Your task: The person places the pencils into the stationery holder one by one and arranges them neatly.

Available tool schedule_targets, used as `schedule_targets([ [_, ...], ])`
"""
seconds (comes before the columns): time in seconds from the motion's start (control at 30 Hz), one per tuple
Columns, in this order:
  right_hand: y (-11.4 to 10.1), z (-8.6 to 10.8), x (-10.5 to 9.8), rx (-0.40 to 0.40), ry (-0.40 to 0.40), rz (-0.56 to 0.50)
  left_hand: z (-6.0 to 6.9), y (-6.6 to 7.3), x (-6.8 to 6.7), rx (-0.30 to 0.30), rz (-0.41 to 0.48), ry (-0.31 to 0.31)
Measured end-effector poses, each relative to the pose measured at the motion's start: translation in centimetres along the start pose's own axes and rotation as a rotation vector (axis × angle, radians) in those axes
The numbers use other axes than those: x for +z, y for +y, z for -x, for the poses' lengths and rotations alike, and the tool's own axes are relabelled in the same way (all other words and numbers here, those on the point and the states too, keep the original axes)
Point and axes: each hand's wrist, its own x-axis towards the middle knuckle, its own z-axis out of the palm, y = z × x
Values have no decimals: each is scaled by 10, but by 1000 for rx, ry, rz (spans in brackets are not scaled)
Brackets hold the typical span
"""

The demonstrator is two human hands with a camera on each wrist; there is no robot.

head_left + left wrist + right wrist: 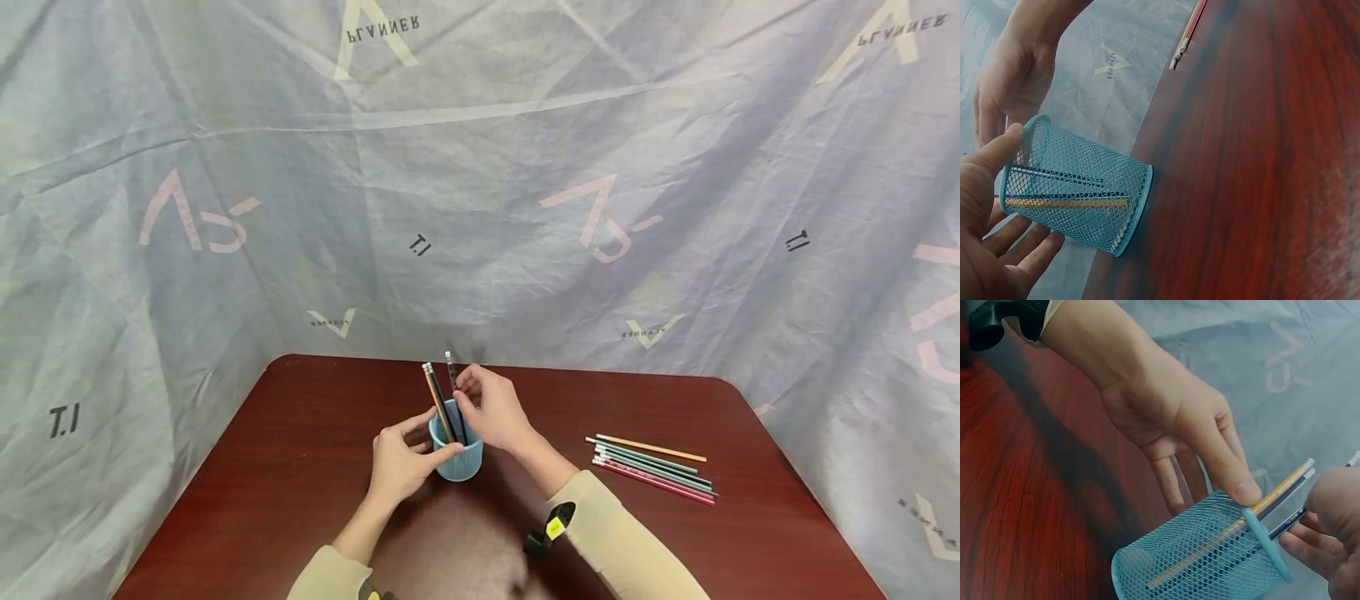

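A light blue mesh pencil cup point(459, 462) stands on the dark red table. My left hand point(401, 462) holds it by the rim, thumb on the near side and fingers round the left, as the left wrist view shows with the cup point(1079, 181). Inside lean a yellow pencil point(438, 400) and a dark pencil point(1285, 494), white erasers up. Between thumb and fingers, my right hand point(491, 408) pinches another dark pencil point(450, 367), whose lower part is inside the cup. In the right wrist view this pencil point(1291, 522) passes behind the right fingers point(1310, 544).
To the right on the table point(315, 467) lies a loose row of pencils: a yellow one point(652, 447), several green ones point(652, 462) and red ones point(660, 482). Grey printed cloth point(465, 208) hangs behind the table and at both sides.
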Motion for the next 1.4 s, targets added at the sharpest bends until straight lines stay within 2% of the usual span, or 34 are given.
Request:
schedule_targets([
  [0.2,2,1,6,-6,-28,86,1,1,1,-15,3,-13],
  [0.37,1,-1,10,-30,-32,111,0,2,-1,-14,1,-7],
  [0.6,-4,-3,16,-23,-53,159,-1,2,-3,-11,22,-12],
  [0.83,-9,-3,19,-21,-24,238,-1,0,-1,-4,27,-16],
  [1.13,-7,-4,22,25,-19,229,-1,0,-1,9,-4,-22],
  [1.4,-7,-7,20,-4,-45,221,-3,3,-2,-23,2,-23],
])
